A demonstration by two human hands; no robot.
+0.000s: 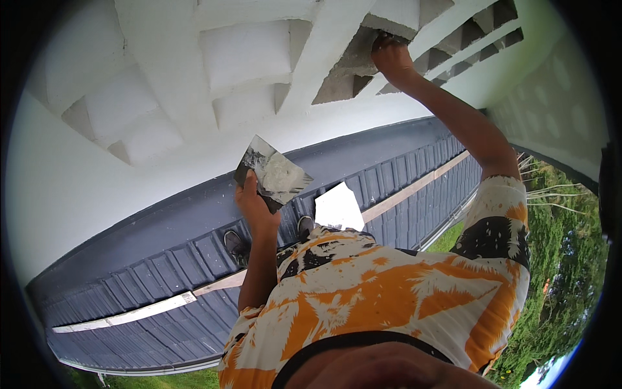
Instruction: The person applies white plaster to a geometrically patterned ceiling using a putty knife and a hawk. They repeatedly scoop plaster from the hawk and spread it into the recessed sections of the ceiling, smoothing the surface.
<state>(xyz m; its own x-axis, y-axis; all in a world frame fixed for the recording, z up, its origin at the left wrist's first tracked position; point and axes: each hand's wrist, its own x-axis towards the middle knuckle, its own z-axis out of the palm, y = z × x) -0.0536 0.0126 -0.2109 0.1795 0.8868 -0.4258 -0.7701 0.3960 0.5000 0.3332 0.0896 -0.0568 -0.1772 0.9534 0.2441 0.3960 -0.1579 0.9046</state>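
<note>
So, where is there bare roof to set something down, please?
Bare roof tiles show left of the left shoe, between the smooth dark strip and the plank, and right of the white sheet. It is crowded around both shoes and the sheet; the left hand holds a smeared board.

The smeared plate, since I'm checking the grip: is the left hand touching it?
Touching: the head view shows the left hand with its thumb on the smeared plate.
</note>
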